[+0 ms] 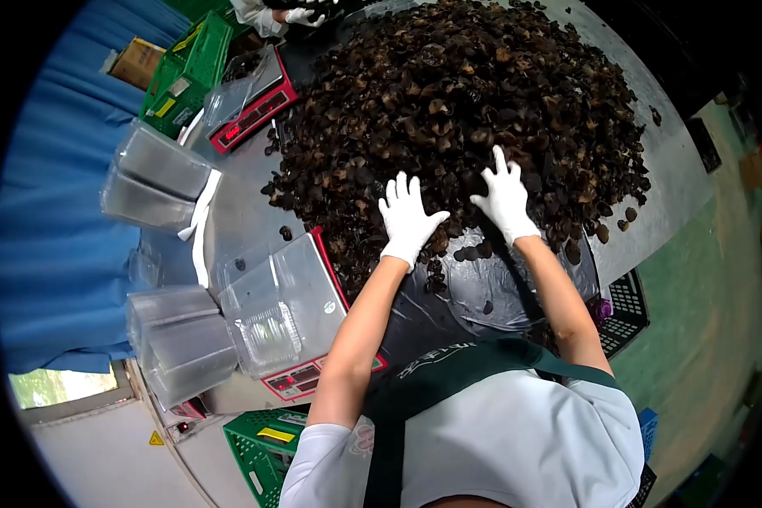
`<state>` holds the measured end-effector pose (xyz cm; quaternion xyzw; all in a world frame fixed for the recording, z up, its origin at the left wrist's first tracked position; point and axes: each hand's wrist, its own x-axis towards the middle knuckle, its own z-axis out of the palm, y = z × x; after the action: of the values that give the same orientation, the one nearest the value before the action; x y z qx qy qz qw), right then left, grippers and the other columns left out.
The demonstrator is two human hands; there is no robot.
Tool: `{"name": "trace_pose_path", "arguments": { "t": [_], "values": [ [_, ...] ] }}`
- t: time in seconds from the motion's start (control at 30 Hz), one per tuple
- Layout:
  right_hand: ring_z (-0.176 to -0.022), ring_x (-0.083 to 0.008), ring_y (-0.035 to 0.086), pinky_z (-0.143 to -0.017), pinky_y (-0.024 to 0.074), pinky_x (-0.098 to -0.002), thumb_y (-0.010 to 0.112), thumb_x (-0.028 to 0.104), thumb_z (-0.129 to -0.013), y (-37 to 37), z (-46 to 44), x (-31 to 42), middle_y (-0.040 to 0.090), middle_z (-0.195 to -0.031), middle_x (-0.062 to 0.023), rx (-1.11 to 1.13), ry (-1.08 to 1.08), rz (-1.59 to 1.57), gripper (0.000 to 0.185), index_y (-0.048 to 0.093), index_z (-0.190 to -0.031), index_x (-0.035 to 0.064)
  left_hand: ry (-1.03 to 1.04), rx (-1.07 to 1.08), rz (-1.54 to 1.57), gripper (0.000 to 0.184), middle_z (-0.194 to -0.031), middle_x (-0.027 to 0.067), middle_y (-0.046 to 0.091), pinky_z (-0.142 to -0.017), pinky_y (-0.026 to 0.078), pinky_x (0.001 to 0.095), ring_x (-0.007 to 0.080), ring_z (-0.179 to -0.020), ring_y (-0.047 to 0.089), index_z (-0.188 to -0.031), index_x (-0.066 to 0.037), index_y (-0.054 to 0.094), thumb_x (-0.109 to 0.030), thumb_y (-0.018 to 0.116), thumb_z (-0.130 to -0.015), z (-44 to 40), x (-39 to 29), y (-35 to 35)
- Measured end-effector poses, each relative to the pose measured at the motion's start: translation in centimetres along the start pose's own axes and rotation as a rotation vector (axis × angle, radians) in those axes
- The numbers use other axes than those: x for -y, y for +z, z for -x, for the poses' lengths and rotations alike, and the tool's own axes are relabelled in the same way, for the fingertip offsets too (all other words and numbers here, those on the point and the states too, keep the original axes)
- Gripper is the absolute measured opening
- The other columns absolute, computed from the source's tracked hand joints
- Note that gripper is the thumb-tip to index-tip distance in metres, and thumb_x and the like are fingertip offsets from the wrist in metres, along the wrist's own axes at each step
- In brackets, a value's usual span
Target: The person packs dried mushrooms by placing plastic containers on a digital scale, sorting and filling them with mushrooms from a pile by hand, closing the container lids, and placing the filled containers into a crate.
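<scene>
A large heap of dark brown, curled pieces (449, 102), like dried fungus, covers the middle of the grey table (669, 161). My left hand (408, 218), in a white glove, is at the heap's near edge with its fingers spread and nothing held. To its right, my right hand (505, 196), gloved in white too, reaches over the pieces with fingers apart and empty. Black plastic sheeting (491, 292) lies below the hands, with a few loose pieces on it. Left of my left forearm, a clear plastic box (267, 334) rests on a red-edged scale (292, 381).
Stacks of clear plastic boxes (157, 182) stand at the left. A second red scale (254, 110) and a green crate (190, 72) are at the upper left, near another person's gloved hand (303, 16). A black crate (626, 313) is right, below the table edge.
</scene>
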<state>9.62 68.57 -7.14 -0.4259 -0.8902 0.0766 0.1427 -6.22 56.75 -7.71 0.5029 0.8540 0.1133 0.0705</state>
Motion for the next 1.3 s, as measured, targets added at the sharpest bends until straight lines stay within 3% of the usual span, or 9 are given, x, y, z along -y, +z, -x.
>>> {"name": "trace_pose_path", "arguments": {
  "t": [0.13,0.47,0.6,0.73,0.83,0.93,1.07,1.13,1.3],
  "values": [
    [-0.105,-0.0303,0.053,-0.08,0.0546,-0.0382,0.076,0.018,-0.068,1.0,4.2,1.2,0.039,-0.145,-0.0098,0.001,-0.025,-0.245,0.047,0.064,-0.113,0.0199,0.029,-0.039,0.206,0.072,-0.147,0.0192,0.03,-0.106,0.032,0.0489,0.0373,-0.132,0.032,-0.128,-0.011,0.05,-0.043,0.077,-0.07,4.0,-0.2,1.2],
    [-0.105,-0.0297,0.053,-0.08,0.0517,-0.0369,0.067,0.005,-0.071,-1.2,15.2,4.8,0.046,-0.137,-0.0103,0.165,-0.444,-0.319,0.046,0.062,-0.116,0.015,0.349,-0.219,0.188,0.042,-0.14,0.0159,0.043,-0.104,0.031,0.0512,0.0361,-0.129,0.039,-0.105,-0.008,0.06,-0.014,0.073,-0.066,16.0,0.5,1.3],
    [-0.093,-0.0263,0.057,-0.072,0.0539,-0.0342,0.068,0.01,-0.07,-0.7,18.7,3.6,0.046,-0.136,-0.0119,0.34,-0.676,-0.326,0.058,0.055,-0.127,0.0166,0.313,-0.121,0.272,0.028,-0.135,0.0154,0.048,-0.098,0.039,0.0439,0.0338,-0.123,0.046,-0.091,-0.007,0.062,-0.003,0.064,-0.063,19.8,2.7,0.6],
    [-0.097,-0.0277,0.058,-0.069,0.0569,-0.0344,0.069,0.017,-0.077,-2.7,16.7,2.5,0.041,-0.141,-0.0106,0.456,-0.552,-0.263,0.061,0.047,-0.134,0.0171,0.219,-0.088,0.312,0.03,-0.132,0.0155,0.05,-0.097,0.041,0.0432,0.0334,-0.12,0.048,-0.09,-0.007,0.063,-0.001,0.065,-0.061,21.8,3.8,0.1],
    [-0.101,-0.0253,0.06,-0.074,0.0561,-0.0354,0.068,0.031,-0.082,-3.1,14.4,1.6,0.042,-0.143,-0.0068,0.324,-0.436,-0.285,0.06,0.046,-0.135,0.017,0.17,-0.09,0.463,0.031,-0.132,0.0159,0.052,-0.099,0.042,0.0399,0.0342,-0.12,0.049,-0.091,-0.006,0.064,0.003,0.062,-0.062,21.1,3.6,-1.3],
    [-0.101,-0.0256,0.06,-0.078,0.055,-0.0355,0.069,0.031,-0.081,-2.8,10.8,0.6,0.044,-0.141,-0.0071,0.084,-0.352,-0.294,0.056,0.05,-0.131,0.014,0.132,-0.307,0.469,0.033,-0.135,0.0177,0.049,-0.101,0.042,0.0392,0.0351,-0.123,0.048,-0.097,-0.007,0.063,0.001,0.071,-0.065,19.1,3.9,-1.4],
    [-0.107,-0.0309,0.056,-0.083,0.0536,-0.0386,0.073,0.032,-0.077,-2.7,4.4,1.0,0.042,-0.141,-0.0122,0.057,-0.193,-0.172,0.062,0.05,-0.131,0.0139,0.062,-0.309,0.363,0.052,-0.146,0.0208,0.036,-0.103,0.04,0.042,0.0375,-0.128,0.043,-0.116,-0.007,0.06,-0.014,0.079,-0.068,15.8,3.5,-1.7],
    [-0.117,-0.0349,0.05,-0.092,0.0489,-0.0439,0.076,0.038,-0.073,-1.6,1.5,1.2,0.038,-0.144,-0.0171,0.05,-0.164,-0.14,0.07,0.049,-0.133,0.0152,0.032,-0.11,0.299,0.081,-0.155,0.0207,0.015,-0.108,0.025,0.057,0.0455,-0.137,0.024,-0.138,-0.011,0.046,-0.043,0.076,-0.07,15.0,3.4,-1.3],
    [-0.138,-0.0406,0.026,-0.106,0.0322,-0.0576,0.082,0.043,-0.064,-0.7,2.3,3.0,0.025,-0.151,-0.0211,0.308,-0.176,0.052,0.08,0.052,-0.132,0.0149,0.149,0.069,0.122,0.074,-0.152,0.0175,0.025,-0.104,0.025,0.0652,0.0459,-0.138,0.02,-0.129,-0.017,0.056,-0.046,0.078,-0.065,16.5,2.3,-0.4]
  ]
}}
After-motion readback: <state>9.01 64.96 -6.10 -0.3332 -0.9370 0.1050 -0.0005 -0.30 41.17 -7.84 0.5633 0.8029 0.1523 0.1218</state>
